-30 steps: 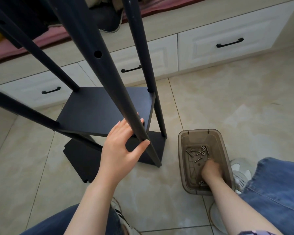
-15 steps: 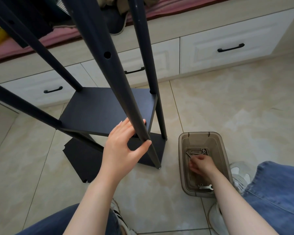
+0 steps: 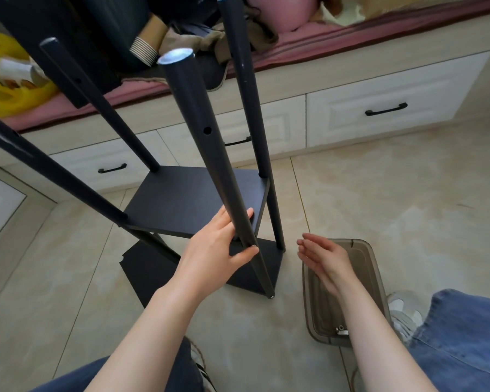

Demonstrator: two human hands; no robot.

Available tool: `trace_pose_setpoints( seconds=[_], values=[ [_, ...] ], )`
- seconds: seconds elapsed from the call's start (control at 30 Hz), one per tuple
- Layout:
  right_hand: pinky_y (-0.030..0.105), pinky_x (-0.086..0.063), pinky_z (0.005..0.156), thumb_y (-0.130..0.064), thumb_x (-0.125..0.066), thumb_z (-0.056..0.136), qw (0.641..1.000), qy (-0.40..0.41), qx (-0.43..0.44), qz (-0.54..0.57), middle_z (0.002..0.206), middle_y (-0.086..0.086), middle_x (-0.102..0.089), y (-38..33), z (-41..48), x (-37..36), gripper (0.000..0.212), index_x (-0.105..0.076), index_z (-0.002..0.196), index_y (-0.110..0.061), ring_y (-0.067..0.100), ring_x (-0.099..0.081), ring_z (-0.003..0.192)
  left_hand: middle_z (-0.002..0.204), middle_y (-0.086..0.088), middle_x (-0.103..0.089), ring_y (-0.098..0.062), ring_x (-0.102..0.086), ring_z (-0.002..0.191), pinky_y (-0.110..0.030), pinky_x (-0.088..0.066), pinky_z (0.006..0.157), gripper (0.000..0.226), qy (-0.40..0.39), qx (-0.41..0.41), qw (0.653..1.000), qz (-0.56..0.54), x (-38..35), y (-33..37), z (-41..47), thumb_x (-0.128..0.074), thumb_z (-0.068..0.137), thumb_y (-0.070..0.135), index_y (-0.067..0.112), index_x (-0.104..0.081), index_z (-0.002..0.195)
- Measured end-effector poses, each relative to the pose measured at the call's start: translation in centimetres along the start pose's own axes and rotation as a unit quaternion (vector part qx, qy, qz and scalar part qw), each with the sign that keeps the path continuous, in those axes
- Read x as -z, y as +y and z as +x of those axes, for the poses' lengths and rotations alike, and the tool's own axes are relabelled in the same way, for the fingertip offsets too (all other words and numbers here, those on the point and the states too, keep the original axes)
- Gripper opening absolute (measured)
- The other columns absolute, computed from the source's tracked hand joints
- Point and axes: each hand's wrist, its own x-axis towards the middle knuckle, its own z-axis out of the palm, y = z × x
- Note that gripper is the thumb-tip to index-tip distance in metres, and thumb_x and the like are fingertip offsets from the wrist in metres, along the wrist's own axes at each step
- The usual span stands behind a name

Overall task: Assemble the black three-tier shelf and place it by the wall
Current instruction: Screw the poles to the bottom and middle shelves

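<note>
Seen from the head camera, the black three-tier shelf (image 3: 198, 193) is standing half-built on the beige tiled floor (image 3: 379, 207), close to the white drawer cabinet (image 3: 379, 114). The left hand (image 3: 212, 250) is wrapping its thumb and fingers round the near round dark metal pole (image 3: 219, 165), low down beside the middle black board (image 3: 153, 213). The right hand (image 3: 320, 258) is hovering with loosely straight fingers over the translucent brown plastic bin (image 3: 378, 278). I am seeing nothing in it, though a small screw could be hiding behind the palm. The pole tops are standing free and an empty bolt hole (image 3: 207, 130) is showing, so I am expecting wobble. If the left hand's grip is slackening, the frame could be leaning or tipping, and a fumbled screw could be rolling away across the tiles.
</note>
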Motion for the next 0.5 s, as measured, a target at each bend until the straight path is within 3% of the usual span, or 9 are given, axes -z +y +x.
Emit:
trace_pose_setpoints(
  seconds=[0.07, 0.13, 0.2, 0.27, 0.5],
  values=[
    [0.025, -0.059, 0.074, -0.005, -0.065, 0.093, 1.000, -0.025, 0.013, -0.014, 0.100, 0.015, -0.076, -0.9, -0.8, -1.8, 0.017, -0.070, 0.109, -0.003, 0.021, -0.074, 0.090, 0.130, 0.062, 0.010, 0.009, -0.004, 0.145, -0.010, -0.027, 0.097, 0.070, -0.025, 0.007, 1.000, 0.001, 0.3, 0.2, 0.2, -0.065, 0.093, 0.051, 0.048, -0.031, 0.154],
    [0.024, -0.059, 0.073, -0.009, -0.064, 0.095, 0.998, -0.051, 0.020, -0.029, 0.099, 0.015, -0.076, -1.5, -1.5, -3.4, 0.016, -0.069, 0.109, -0.003, 0.021, -0.075, 0.089, 0.136, 0.059, 0.009, 0.005, -0.004, 0.148, -0.019, -0.031, 0.102, 0.070, -0.045, 0.024, 0.999, -0.013, 0.7, 0.5, 0.4, -0.067, 0.092, 0.048, 0.048, -0.032, 0.153],
    [0.024, -0.059, 0.072, -0.012, -0.063, 0.096, 0.995, -0.078, 0.026, -0.052, 0.098, 0.014, -0.076, -1.7, -2.2, -4.7, 0.017, -0.067, 0.110, -0.004, 0.024, -0.075, 0.092, 0.158, 0.039, -0.003, -0.001, -0.015, 0.150, -0.020, -0.029, 0.105, 0.071, -0.059, 0.056, 0.996, -0.042, 1.0, 0.8, 0.7, -0.071, 0.091, 0.042, 0.049, -0.034, 0.152],
    [0.024, -0.059, 0.073, -0.016, -0.062, 0.097, 0.991, -0.102, 0.033, -0.086, 0.099, 0.011, -0.077, -1.4, -2.5, -5.8, 0.018, -0.065, 0.112, -0.005, 0.024, -0.075, 0.093, 0.166, 0.022, -0.010, -0.008, -0.023, 0.151, -0.023, -0.027, 0.111, 0.071, -0.073, 0.084, 0.991, -0.074, 1.3, 1.1, 0.9, -0.074, 0.091, 0.035, 0.047, -0.037, 0.151],
    [0.016, -0.055, 0.062, -0.026, -0.056, 0.101, 0.979, -0.099, 0.044, -0.175, 0.082, -0.001, -0.077, 1.0, -2.6, -8.1, 0.019, -0.062, 0.105, -0.009, 0.012, -0.075, 0.079, 0.166, 0.013, -0.020, -0.013, -0.014, 0.155, -0.034, -0.019, 0.124, 0.070, -0.081, 0.106, 0.985, -0.112, 2.0, 1.8, 0.9, -0.076, 0.090, 0.025, 0.038, -0.043, 0.150]
  ],
)
